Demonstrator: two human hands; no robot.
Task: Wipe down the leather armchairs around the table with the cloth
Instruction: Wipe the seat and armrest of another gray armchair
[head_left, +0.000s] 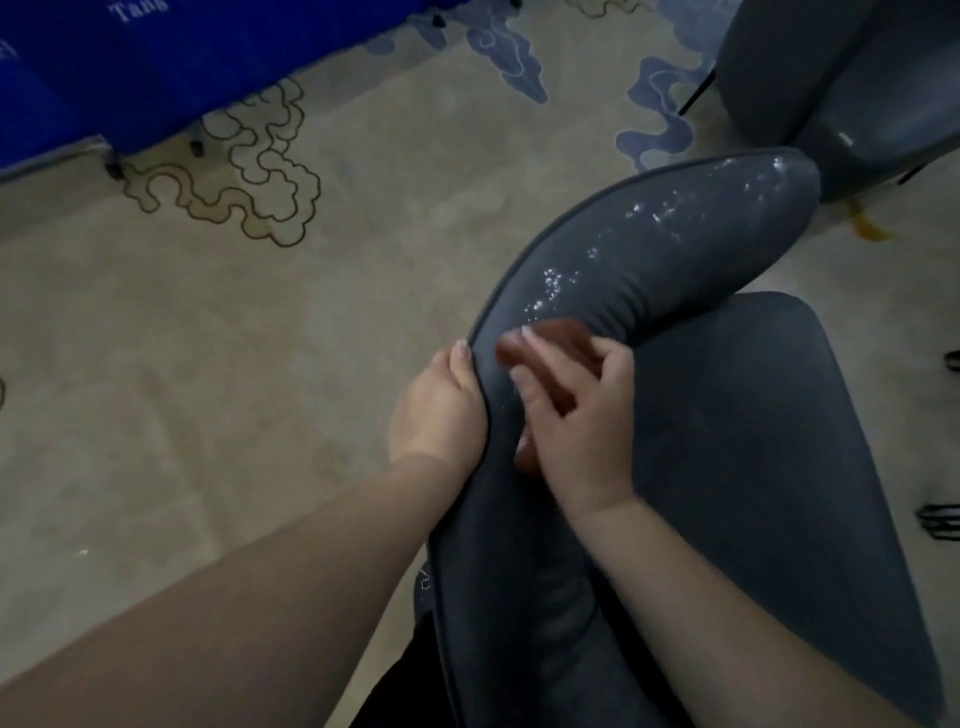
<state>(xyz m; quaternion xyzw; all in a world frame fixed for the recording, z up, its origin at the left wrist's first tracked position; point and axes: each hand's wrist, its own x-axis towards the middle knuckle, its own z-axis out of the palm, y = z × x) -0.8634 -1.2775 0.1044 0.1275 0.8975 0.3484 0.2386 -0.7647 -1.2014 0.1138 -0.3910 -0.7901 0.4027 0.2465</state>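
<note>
The right hand (576, 410) presses a small brown cloth (550, 358) flat on the curved top of the grey armchair (649, 249). Its grip is spread, with the fingers lying fairly straight over the cloth, so most of the cloth is hidden under them. The picture is blurry here, so I cannot tell how the cloth is folded.

The left hand (441, 400) is just beside it, on the outer side of the chair back. Its grip is curled round the piped edge, with the thumb on top, and it seems to hold the chair steady.

Farther along the curved top, shiny wet spots (639, 218) sit on the leather. They look like the next bit to wipe.

To do this well, I think the cloth should stay flat and slide along the curve in long strokes toward the wet spots. The left hand should keep the chair from turning. The seat (753, 441) below still needs a look too.

Another grey chair (831, 78) stands near, at the top right. A blue cloth (156, 67) hangs over a desk at the top left. The carpet (260, 364) has swirly cloud shapes.
</note>
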